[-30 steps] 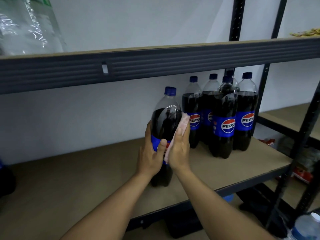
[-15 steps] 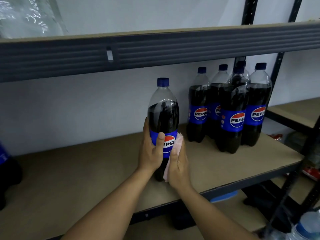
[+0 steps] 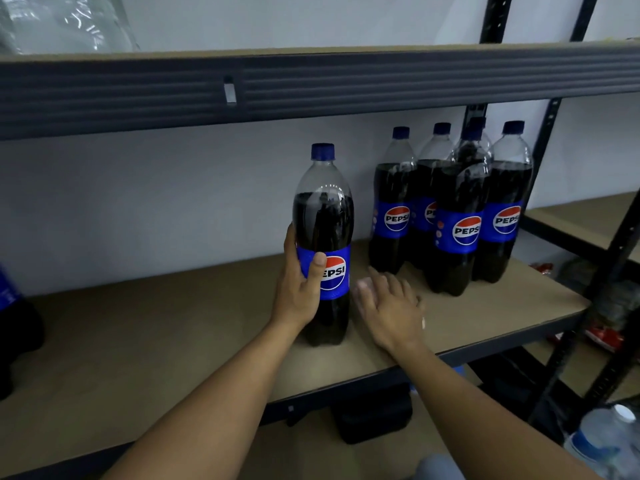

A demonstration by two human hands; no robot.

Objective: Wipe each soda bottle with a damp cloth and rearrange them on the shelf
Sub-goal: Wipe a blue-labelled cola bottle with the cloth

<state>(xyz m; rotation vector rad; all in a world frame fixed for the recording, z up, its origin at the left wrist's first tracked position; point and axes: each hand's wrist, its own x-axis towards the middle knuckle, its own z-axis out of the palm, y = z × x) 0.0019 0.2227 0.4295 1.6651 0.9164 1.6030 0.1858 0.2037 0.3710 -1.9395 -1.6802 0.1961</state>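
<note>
A Pepsi bottle [image 3: 323, 216] with a blue cap and blue label stands upright near the front of the brown shelf board [image 3: 138, 341]. My left hand [image 3: 298, 296] grips it round the label, thumb across the front. My right hand [image 3: 388, 310] is just right of the bottle, apart from it, palm down over the board with fingers spread and straight, slightly blurred. The pink cloth is not plainly visible; only a pale sliver [image 3: 423, 322] shows at that hand's right edge. Several more Pepsi bottles [image 3: 457, 202] stand clustered at the back right.
The upper shelf beam [image 3: 311, 84] hangs low overhead, with clear plastic-wrapped goods [image 3: 62, 22] on it. A dark bottle [image 3: 14, 327] sits at the far left edge. Black uprights [image 3: 606, 271] frame the right end. A water bottle [image 3: 609, 441] and a dark box [image 3: 374, 420] are below.
My right hand has come off the bottle's side and moved right and down over the board; the pink cloth it pressed there no longer shows. The left hand keeps its grip.
</note>
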